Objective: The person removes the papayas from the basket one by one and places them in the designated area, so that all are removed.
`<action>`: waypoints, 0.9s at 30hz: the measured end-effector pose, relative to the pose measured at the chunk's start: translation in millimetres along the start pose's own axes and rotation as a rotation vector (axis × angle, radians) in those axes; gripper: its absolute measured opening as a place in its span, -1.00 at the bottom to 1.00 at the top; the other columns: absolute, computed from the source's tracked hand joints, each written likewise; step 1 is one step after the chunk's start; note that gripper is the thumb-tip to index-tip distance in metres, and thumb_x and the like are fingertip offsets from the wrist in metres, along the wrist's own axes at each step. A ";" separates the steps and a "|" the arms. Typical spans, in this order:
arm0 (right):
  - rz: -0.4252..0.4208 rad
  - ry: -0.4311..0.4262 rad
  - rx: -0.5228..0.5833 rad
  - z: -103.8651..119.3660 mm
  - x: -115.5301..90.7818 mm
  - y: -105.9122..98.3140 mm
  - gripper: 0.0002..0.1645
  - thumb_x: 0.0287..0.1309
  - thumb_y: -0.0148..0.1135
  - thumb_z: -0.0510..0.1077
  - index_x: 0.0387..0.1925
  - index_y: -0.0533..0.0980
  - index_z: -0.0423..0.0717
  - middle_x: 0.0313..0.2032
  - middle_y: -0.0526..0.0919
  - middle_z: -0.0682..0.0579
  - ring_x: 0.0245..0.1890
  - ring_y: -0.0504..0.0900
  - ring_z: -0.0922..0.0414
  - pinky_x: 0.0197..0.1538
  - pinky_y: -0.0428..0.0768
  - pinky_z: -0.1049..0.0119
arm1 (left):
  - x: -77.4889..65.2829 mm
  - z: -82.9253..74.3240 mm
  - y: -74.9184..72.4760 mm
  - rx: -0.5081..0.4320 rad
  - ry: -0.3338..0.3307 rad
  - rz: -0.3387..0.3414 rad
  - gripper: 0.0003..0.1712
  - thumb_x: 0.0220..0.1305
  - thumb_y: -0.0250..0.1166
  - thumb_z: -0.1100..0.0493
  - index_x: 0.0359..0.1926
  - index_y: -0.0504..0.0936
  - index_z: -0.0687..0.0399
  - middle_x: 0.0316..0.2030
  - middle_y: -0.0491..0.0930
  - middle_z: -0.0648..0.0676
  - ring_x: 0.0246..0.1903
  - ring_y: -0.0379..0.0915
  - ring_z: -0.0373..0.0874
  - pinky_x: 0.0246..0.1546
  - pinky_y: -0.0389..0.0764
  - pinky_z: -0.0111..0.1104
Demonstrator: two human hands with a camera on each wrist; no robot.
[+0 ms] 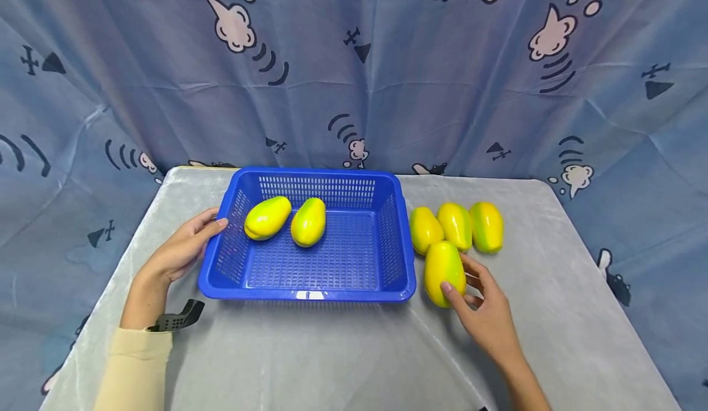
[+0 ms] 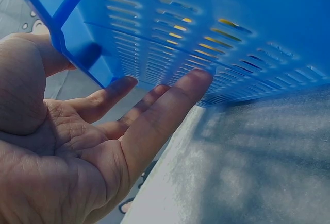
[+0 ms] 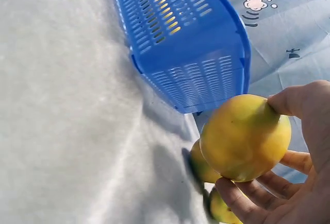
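A blue plastic basket (image 1: 310, 295) with slotted walls stands on the table, two yellow-green papayas (image 1: 268, 217) lying inside toward its left. My left hand (image 1: 185, 248) holds the basket's left side, thumb over the rim; in the left wrist view its fingers (image 2: 165, 105) reach along the outer wall. Right of the basket, my right hand (image 1: 487, 306) grips another papaya (image 1: 444, 273) between thumb and fingers. In the right wrist view this held papaya (image 3: 245, 137) appears above the table, partly covering other papayas behind it.
Three more papayas (image 1: 455, 225) sit side by side on the table, right of the basket and just behind the held one. A pale grey cloth (image 1: 310, 362) covers the table. Behind it hangs a blue patterned curtain (image 1: 354, 91).
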State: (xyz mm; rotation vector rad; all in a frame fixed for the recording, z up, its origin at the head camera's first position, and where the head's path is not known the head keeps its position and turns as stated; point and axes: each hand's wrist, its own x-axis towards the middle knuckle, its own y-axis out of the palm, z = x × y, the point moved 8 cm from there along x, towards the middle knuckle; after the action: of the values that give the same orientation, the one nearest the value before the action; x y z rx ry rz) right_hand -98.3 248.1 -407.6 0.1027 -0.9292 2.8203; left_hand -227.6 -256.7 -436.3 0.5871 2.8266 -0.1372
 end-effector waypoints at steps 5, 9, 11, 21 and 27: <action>0.009 0.032 -0.012 -8.5 -2.4 4.6 -0.28 0.39 0.41 -0.09 0.49 0.39 0.00 0.35 0.58 -0.11 0.04 0.47 0.59 -0.06 0.58 0.71 | -0.5 -0.5 -1.7 -0.013 0.005 -0.004 -0.25 0.71 -0.01 -0.01 0.61 -0.04 0.34 -0.01 0.68 -0.09 -0.11 0.75 -0.22 -0.09 0.83 -0.29; 0.020 0.091 -0.046 -15.8 -6.6 7.8 -0.28 0.40 0.41 -0.02 0.49 0.40 0.00 0.35 0.59 -0.12 0.03 0.51 0.52 -0.08 0.62 0.66 | -1.1 1.5 -0.6 -0.012 -0.003 0.000 -0.26 0.71 -0.01 0.00 0.61 -0.03 0.34 0.00 0.66 -0.07 -0.11 0.75 -0.22 -0.09 0.83 -0.28; 0.027 0.124 -0.063 -19.7 -8.9 9.1 -0.27 0.40 0.40 0.02 0.49 0.39 -0.01 0.35 0.59 -0.13 0.08 0.59 0.36 -0.10 0.64 0.64 | -1.2 2.9 0.9 -0.007 -0.009 0.007 -0.25 0.71 -0.02 -0.01 0.61 -0.04 0.34 0.01 0.65 -0.06 -0.10 0.75 -0.22 -0.07 0.83 -0.27; 0.081 0.257 -0.094 -29.8 -9.4 15.7 -0.19 0.44 0.32 0.21 0.54 0.32 0.00 0.40 0.53 -0.16 0.27 0.61 -0.14 -0.08 0.57 0.60 | -0.7 1.1 0.8 -0.004 -0.003 0.011 -0.25 0.71 -0.02 -0.03 0.62 -0.04 0.31 0.04 0.64 -0.07 -0.07 0.74 -0.22 -0.05 0.83 -0.27; 0.071 0.286 -0.125 -29.2 -5.5 15.6 -0.21 0.45 0.28 0.24 0.52 0.33 -0.01 0.35 0.57 -0.20 0.26 0.62 -0.16 -0.04 0.56 0.51 | -1.1 0.8 -0.3 -0.020 -0.006 0.010 -0.26 0.71 -0.02 -0.02 0.61 -0.03 0.30 0.04 0.63 -0.06 -0.06 0.74 -0.21 -0.04 0.83 -0.27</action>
State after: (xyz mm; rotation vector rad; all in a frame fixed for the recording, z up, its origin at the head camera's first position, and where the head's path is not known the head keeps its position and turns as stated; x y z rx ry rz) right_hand -96.2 252.3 -440.8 -0.3469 -1.0533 2.7307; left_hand -226.6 -257.5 -436.7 0.5952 2.8159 -0.1086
